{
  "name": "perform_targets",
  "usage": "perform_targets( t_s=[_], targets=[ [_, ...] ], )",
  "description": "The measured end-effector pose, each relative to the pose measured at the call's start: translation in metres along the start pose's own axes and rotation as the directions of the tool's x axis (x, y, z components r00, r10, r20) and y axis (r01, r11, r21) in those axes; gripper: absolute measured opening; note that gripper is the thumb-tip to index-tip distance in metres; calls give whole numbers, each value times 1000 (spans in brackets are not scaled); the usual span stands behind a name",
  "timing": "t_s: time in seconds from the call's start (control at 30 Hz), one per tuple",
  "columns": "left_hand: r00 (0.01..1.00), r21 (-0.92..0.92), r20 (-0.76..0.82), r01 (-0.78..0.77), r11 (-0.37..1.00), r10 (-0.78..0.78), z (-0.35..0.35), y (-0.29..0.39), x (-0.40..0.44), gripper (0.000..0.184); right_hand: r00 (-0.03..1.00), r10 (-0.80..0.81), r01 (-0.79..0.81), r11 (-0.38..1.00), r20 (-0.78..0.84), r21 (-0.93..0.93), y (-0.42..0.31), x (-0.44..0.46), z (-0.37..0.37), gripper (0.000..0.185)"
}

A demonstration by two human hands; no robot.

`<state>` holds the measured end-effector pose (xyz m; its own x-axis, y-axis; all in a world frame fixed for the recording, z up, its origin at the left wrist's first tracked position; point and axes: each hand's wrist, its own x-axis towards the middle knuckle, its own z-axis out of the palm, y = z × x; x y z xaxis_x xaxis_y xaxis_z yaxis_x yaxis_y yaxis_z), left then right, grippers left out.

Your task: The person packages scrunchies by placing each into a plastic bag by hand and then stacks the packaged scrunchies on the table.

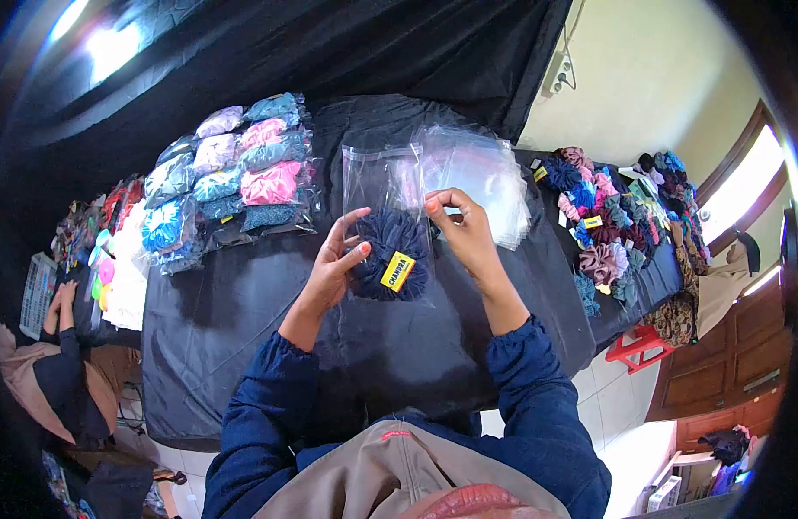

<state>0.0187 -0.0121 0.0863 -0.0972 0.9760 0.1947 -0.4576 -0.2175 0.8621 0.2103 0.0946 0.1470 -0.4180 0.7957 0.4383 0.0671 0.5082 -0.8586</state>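
A dark navy scrunchie [377, 238] with a yellow label [398, 272] reading "CHANDRA" sits in the lower part of a clear plastic bag [373, 177]. My left hand [334, 259] grips the bag and scrunchie at their left side, thumb and fingers bent round the edge. On the other side, my right hand [462, 230] has thumb and index finger pinched together near the bag's right edge. Just behind my right hand lies a fanned pile of empty clear bags [490, 186].
Bagged scrunchies [272, 183] lie in rows at the back left. Loose scrunchies [599, 262], some labelled, are heaped at the right. A co-worker's hands [63, 303] rest near a grey basket [37, 294] at far left. A red stool [638, 348] stands below the right table.
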Motion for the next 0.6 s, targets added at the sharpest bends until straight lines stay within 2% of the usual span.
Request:
perform_targets(
  t_s=[0.1,0.17,0.2,0.23,0.27,0.37,0.43,0.47,0.53,0.57,0.6],
  targets=[
    [999,109,-37,-31,994,35,-5,-6,1,53,1000,0,0,1000,16,-29,-2,-2,4,24],
    [998,144,-48,-37,989,44,-5,-6,0,52,1000,-19,18,977,2,215,6,-2,7,19],
    [998,28,-47,-41,999,43,-2,-5,0,49,1000,-20,18,976,3,216,2,-2,7,19],
    [998,-90,-45,-44,995,40,1,-4,-1,47,999,37,-34,946,-3,322,-3,-4,6,17],
    [998,-90,-46,-43,995,39,4,-2,-1,47,996,94,-83,902,-4,423,-7,-4,5,15],
    [995,-192,-64,-87,978,76,13,6,-2,39,998,54,-32,914,-43,404,-10,-5,7,13],
    [991,-234,-135,-30,972,-2,9,10,-2,24,997,57,-35,917,-45,398,-8,-6,10,14],
    [991,-234,-137,-30,972,-3,3,5,-1,24,997,57,-34,920,-47,391,-6,-6,12,14],
    [972,-100,-210,-127,987,103,-5,-3,3,14,998,26,-4,933,-58,361,-3,-8,15,14],
    [972,-100,-211,-126,987,103,-10,-7,3,14,997,-7,30,944,-71,330,-1,-8,16,14],
    [950,-72,-281,-165,984,139,-6,-3,4,13,998,-5,28,943,-70,330,3,-9,17,14]
  ],
)
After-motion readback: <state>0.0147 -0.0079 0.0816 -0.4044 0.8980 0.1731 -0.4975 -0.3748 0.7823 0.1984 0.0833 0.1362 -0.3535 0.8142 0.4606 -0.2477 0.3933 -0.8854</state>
